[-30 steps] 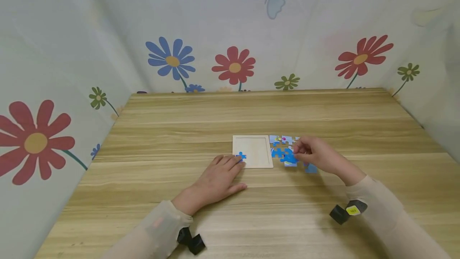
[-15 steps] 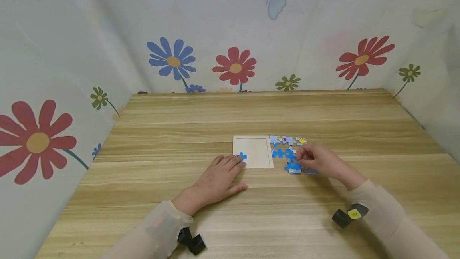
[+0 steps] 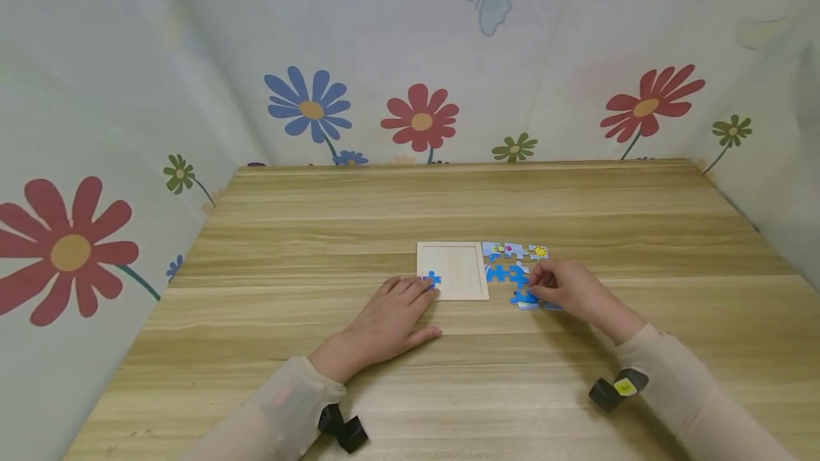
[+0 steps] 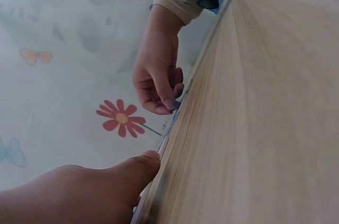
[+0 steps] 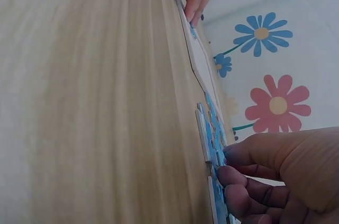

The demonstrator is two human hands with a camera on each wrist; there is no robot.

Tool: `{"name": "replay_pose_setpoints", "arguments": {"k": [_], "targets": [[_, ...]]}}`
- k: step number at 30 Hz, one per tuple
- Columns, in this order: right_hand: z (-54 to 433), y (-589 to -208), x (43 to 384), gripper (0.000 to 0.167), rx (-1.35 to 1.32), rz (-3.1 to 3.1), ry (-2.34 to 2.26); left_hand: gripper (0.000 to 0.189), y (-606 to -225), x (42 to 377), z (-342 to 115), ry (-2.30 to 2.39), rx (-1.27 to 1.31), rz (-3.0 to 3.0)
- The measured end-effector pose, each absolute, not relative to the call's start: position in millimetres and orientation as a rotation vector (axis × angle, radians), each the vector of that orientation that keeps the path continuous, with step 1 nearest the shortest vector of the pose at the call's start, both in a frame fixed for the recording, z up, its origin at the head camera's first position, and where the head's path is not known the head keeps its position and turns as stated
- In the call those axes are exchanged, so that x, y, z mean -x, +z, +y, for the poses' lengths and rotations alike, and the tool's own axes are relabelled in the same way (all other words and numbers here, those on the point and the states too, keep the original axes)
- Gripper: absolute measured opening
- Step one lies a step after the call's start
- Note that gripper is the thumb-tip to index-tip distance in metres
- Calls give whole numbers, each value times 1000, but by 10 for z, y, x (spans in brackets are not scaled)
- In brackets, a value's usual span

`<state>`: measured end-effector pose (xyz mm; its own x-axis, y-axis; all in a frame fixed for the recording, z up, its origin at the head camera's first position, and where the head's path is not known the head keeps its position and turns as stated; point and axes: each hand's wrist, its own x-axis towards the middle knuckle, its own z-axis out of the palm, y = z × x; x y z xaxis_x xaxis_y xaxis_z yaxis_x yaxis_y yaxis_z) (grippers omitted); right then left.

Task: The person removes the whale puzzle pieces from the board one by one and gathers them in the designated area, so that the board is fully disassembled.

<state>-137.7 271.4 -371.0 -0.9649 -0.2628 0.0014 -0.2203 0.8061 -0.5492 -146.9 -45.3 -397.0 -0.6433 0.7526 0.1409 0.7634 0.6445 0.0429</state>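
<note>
A square wooden puzzle tray [image 3: 458,269] lies flat on the table, with one blue jigsaw piece [image 3: 433,277] at its lower left. My left hand [image 3: 391,315] rests palm down, fingers extended, fingertips on the tray's lower left corner and that piece. Right of the tray lie several loose jigsaw pieces [image 3: 506,274], mostly blue, one with a yellow sun. At their near right side my right hand [image 3: 566,290] has its thumb and forefinger together on a blue jigsaw piece. In the right wrist view its fingertips [image 5: 230,155] are low over the pieces and partly hide them.
The wood-grain table [image 3: 359,212] extends around the tray and pieces. A white curtain [image 3: 551,48] printed with flowers stands behind and beside it. Each sleeve carries a black wrist device, such as the right one [image 3: 618,390].
My right hand has shifted a little toward me. A blue piece by its fingertips has slid nearer and apart from the middle row, uncovering the sun piece. My left hand stays put.
</note>
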Motion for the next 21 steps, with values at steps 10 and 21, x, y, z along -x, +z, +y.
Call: {"name": "replay_pose_setpoints", "arguments": {"k": [10, 21], "targets": [[2724, -3686, 1377, 4, 366, 2950, -880, 64, -3899, 1471, -419, -151, 1295, -2817], [2575, -3548, 1500, 4, 378, 2962, -932, 57, -3802, 1532, -389, -110, 1330, -2816]]}}
